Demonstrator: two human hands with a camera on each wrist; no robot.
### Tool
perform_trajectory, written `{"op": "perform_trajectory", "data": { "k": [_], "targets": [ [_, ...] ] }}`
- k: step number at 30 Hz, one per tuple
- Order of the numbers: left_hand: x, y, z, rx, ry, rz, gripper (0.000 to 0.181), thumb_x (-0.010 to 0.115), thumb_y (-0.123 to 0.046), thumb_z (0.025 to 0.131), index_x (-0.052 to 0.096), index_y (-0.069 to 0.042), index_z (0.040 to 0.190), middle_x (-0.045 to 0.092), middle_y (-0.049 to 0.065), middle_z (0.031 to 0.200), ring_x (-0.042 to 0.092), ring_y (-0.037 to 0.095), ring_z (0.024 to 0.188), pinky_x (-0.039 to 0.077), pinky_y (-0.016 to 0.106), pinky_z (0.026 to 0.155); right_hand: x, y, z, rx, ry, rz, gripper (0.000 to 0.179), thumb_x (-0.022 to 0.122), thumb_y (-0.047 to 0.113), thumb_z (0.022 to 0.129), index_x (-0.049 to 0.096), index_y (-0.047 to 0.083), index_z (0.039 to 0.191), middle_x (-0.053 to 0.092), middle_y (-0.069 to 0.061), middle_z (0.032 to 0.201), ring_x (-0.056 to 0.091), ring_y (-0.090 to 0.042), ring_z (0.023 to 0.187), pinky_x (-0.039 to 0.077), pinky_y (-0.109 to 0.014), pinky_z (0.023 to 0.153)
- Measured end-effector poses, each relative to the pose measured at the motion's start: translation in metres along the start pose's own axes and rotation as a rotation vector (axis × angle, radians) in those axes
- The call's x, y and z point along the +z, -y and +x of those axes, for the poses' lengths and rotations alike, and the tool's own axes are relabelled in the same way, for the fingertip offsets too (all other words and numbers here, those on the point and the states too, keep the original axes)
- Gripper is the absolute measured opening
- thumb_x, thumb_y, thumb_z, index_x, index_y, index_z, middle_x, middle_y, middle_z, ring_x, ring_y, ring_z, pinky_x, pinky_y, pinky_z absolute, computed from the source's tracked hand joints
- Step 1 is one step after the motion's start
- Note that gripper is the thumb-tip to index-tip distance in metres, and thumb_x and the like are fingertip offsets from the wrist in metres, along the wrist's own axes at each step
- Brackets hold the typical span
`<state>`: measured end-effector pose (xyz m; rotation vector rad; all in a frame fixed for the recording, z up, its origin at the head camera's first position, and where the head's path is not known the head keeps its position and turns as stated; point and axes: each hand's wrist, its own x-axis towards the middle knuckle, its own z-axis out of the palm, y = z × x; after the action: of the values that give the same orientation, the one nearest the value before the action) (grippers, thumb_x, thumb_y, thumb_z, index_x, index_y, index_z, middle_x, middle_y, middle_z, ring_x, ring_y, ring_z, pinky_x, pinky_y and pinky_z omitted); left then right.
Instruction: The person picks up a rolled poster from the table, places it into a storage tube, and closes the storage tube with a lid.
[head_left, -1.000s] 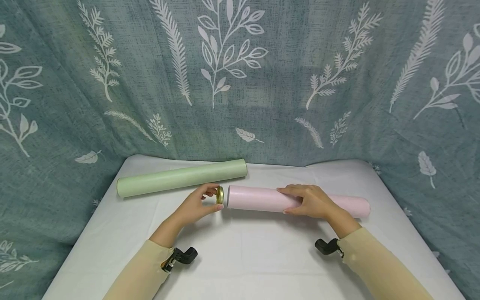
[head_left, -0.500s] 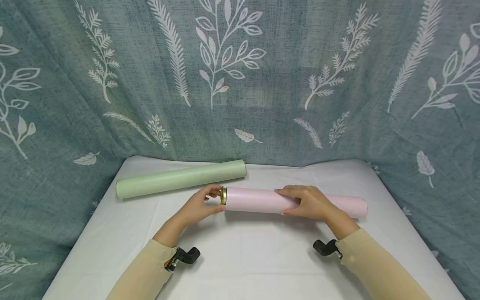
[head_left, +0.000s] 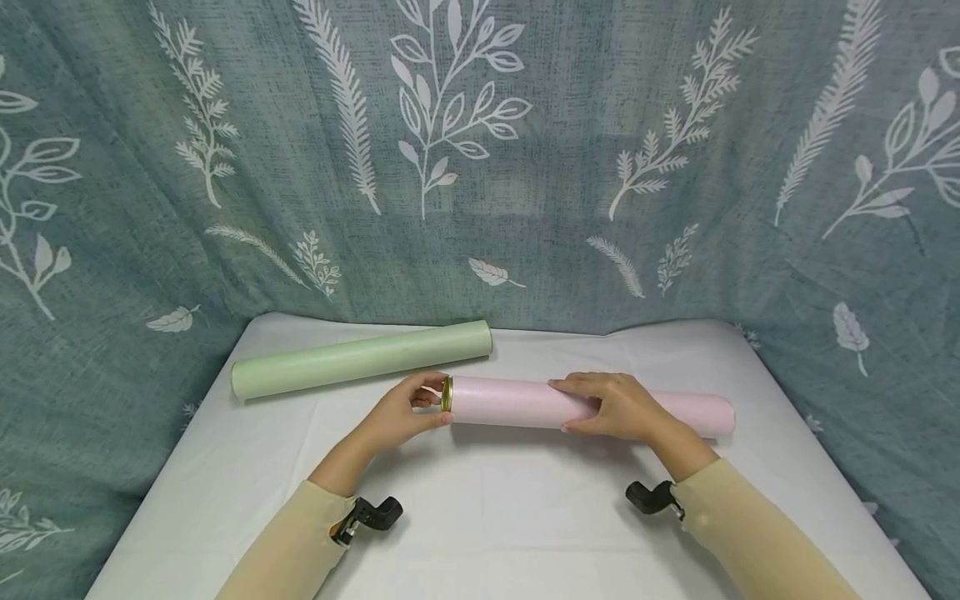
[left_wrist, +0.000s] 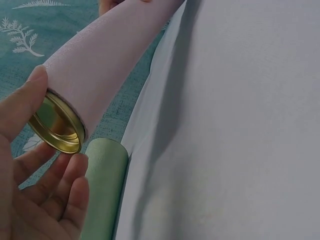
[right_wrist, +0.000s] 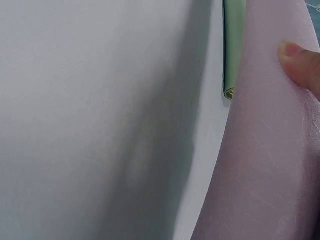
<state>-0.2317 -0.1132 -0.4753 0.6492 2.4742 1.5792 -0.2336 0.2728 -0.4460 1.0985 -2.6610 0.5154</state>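
Note:
A long pink cardboard tube (head_left: pixel 510 402) lies level across the middle, held slightly above the white cloth. My right hand (head_left: pixel 622 406) grips it around its middle, thumb on the near side and fingers over the far side. At its left end sits a round gold metal cap (head_left: pixel 447 394), seated partly in the tube mouth with its rim showing. My left hand (head_left: pixel 397 419) holds that cap between the thumb and the fingers. In the left wrist view the hollow of the cap (left_wrist: pixel 65 125) faces outward, thumb above and fingertips against its lower edge.
Behind, a pale green tube (head_left: pixel 360 360) lies slanted on the white-covered table (head_left: pixel 480 517), close to my left fingers. A blue-green leaf-patterned curtain (head_left: pixel 555 275) hangs around the back and sides. Black mounts (head_left: pixel 378 512) stick out from both wrists.
My left hand has moved right, bringing the gold cap from just outside the pink tube into its left end; less of the cap now shows. My right hand has kept its grip.

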Motion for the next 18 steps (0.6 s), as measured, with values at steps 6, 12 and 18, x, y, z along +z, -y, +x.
{"op": "perform_trajectory", "data": {
  "k": [6,12,18],
  "targets": [
    [0.0009,0.0016,0.0002,0.004,0.001,-0.065,0.072,0.082,-0.022,0.085,0.048,-0.006,0.146,0.057,0.011,0.129,0.061,0.026,0.112,0.048,0.044,0.101,0.0002,0.0003,-0.0002,0.006,0.0,0.006,0.065,0.088,0.043,0.074,0.068,0.025,0.133,0.07,0.0,0.123,0.067,-0.023,0.11,0.056,-0.044,0.087],
    [0.0012,0.0027,-0.0001,0.006,0.017,-0.137,0.074,0.082,-0.016,0.084,0.046,-0.005,0.148,0.056,0.015,0.129,0.064,0.028,0.111,0.051,0.042,0.1,0.0002,0.0019,-0.0002,0.008,-0.001,0.006,0.065,0.088,0.043,0.074,0.068,0.025,0.133,0.07,-0.001,0.124,0.067,-0.023,0.11,0.056,-0.045,0.087],
    [0.0026,0.0029,0.0006,-0.019,0.021,-0.249,0.072,0.082,-0.008,0.082,0.048,-0.005,0.146,0.054,0.018,0.128,0.064,0.029,0.111,0.056,0.031,0.091,0.0019,0.002,-0.0018,-0.008,-0.015,0.004,0.066,0.089,0.042,0.074,0.067,0.025,0.134,0.07,0.001,0.123,0.068,-0.02,0.107,0.056,-0.041,0.082]
  ]
}}
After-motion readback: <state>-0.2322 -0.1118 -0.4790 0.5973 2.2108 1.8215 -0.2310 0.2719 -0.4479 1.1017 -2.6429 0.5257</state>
